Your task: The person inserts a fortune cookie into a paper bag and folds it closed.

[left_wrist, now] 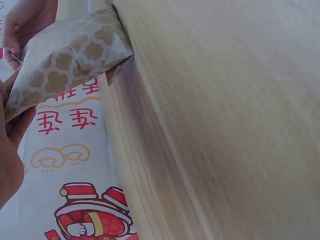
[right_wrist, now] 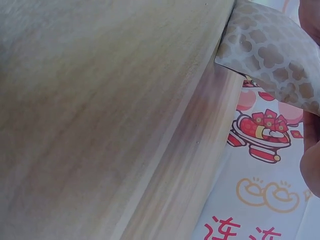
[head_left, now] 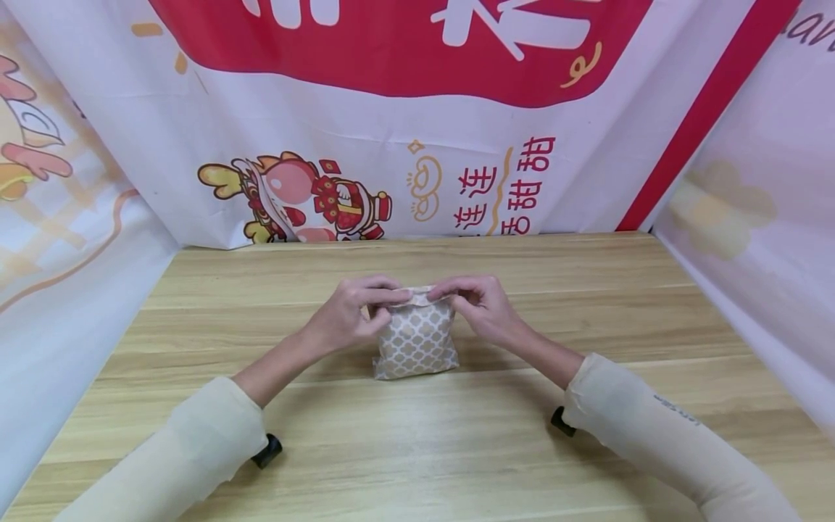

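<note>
A small paper bag (head_left: 420,341) with a tan-and-white lattice pattern stands upright on the table, its top edge folded over. At the left end of that fold, my left hand (head_left: 355,308) pinches the bag between thumb and fingers. My right hand (head_left: 483,308) pinches the right end the same way, index finger lying along the fold. In the left wrist view the bag (left_wrist: 75,55) looks puffed out, its bottom edge on the wood. The right wrist view shows the bag's other face (right_wrist: 275,55), with the right hand (right_wrist: 312,165) partly cut off at the frame edge.
The wood-grain table (head_left: 417,449) spreads around the bag. Behind it hangs a white printed cloth (head_left: 365,123) with red shapes and cartoon figures. More printed cloth closes off the left side (head_left: 85,181) and the right side (head_left: 750,196). Black wrist mounts (head_left: 267,451) show under the sleeves.
</note>
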Available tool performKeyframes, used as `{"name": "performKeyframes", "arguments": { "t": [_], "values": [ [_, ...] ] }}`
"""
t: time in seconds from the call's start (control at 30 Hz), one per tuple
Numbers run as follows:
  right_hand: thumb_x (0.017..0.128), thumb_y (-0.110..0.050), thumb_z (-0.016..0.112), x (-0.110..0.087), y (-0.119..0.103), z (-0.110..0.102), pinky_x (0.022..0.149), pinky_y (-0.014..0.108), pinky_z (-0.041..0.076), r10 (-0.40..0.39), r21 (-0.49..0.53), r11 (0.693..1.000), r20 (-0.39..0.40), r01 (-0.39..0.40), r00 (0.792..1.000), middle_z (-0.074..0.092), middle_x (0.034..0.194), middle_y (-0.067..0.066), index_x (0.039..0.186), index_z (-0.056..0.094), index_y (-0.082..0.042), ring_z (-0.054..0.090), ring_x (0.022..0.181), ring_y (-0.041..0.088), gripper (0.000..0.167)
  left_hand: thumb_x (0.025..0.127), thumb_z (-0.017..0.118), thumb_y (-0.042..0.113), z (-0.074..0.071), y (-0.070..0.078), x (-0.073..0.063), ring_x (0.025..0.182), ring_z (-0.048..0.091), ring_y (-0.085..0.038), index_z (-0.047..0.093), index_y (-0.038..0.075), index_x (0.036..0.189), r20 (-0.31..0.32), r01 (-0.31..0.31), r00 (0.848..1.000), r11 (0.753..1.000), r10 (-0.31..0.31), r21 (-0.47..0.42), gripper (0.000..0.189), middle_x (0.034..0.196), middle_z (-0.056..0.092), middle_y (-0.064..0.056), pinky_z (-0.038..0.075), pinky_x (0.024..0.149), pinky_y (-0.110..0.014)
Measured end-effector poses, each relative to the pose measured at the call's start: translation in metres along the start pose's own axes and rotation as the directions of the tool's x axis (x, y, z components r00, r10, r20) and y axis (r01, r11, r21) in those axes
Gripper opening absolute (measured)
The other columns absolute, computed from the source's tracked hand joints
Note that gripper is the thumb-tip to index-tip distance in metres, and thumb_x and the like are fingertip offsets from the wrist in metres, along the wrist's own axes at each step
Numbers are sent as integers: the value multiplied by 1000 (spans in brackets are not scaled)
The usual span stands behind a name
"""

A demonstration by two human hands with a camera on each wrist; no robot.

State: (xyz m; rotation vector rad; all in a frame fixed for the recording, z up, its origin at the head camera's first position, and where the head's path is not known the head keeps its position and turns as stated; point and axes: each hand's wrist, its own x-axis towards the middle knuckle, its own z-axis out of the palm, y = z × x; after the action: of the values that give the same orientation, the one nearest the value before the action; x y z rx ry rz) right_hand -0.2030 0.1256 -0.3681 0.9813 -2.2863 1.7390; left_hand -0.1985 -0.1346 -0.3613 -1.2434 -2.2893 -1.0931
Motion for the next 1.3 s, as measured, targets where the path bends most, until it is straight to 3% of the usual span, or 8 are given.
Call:
{"name": "performKeyframes", "arguments": {
  "t": [0.1, 0.23, 0.4, 0.57, 0.73, 1.03, 1.3],
  "values": [
    [90, 10, 56, 0, -2, 0, 71, 22, 58, 1, 4, 1000, 12, -1, 1000, 75, 109, 23, 101, 76, 9, 71, 95, 17, 23, 85, 62, -4, -1, 1, 0, 80, 68, -22, 77, -2, 114, 9, 33, 999, 999, -33, -19, 33, 109, 74, -18, 57, 63, -24],
    [93, 7, 61, 1, -3, 0, 78, 25, 60, -4, -28, 1000, 16, 4, 1000, 76, 108, 22, 100, 76, 8, 73, 96, 27, 17, 94, 68, -1, 1, 3, 4, 87, 73, -25, 78, -2, 108, -22, 59, 998, 998, -60, -36, 17, 106, 76, -16, 61, 70, -27],
    [92, 13, 61, 2, -3, -1, 86, 36, 63, -47, -45, 998, 28, 48, 999, 76, 105, 22, 99, 77, 8, 74, 99, 34, 18, 86, 76, -9, 3, 5, 7, 88, 75, -25, 77, -3, 101, -67, 65, 995, 997, -68, -39, 16, 100, 77, -15, 63, 76, -27],
    [90, 18, 61, 2, -5, -2, 81, 37, 64, -78, -46, 996, 32, 80, 996, 75, 103, 25, 104, 73, 12, 75, 93, 38, 19, 86, 76, -11, 3, 8, 8, 87, 75, -24, 75, -4, 104, -72, 88, 993, 994, -93, -70, 18, 101, 77, -16, 62, 77, -24],
    [87, 17, 66, 2, -11, -3, 78, 31, 64, -25, -79, 997, -5, 24, 1000, 74, 105, 25, 117, 66, 12, 74, 92, 37, 31, 87, 75, -11, 3, 11, 8, 90, 76, -27, 75, -6, 106, -70, 102, 992, 991, -108, -82, 20, 105, 77, -18, 62, 79, -24],
    [88, 8, 76, 3, -15, -6, 62, 28, 62, 63, -134, 988, -74, -72, 995, 74, 90, 17, 96, 73, 6, 69, 78, 25, 8, 90, 72, -10, 3, 15, 8, 90, 76, -27, 75, -6, 107, -92, 182, 977, 978, -192, -105, 18, 105, 77, -18, 62, 76, -24],
    [88, 10, 75, 3, -13, -6, 57, 23, 59, 59, -121, 990, -88, -69, 994, 75, 88, 20, 93, 75, 8, 68, 67, 31, 6, 88, 75, -9, 2, 17, 9, 86, 76, -26, 76, -6, 105, -80, 194, 976, 975, -203, -106, 17, 103, 77, -18, 62, 73, -24]
  ]
}}
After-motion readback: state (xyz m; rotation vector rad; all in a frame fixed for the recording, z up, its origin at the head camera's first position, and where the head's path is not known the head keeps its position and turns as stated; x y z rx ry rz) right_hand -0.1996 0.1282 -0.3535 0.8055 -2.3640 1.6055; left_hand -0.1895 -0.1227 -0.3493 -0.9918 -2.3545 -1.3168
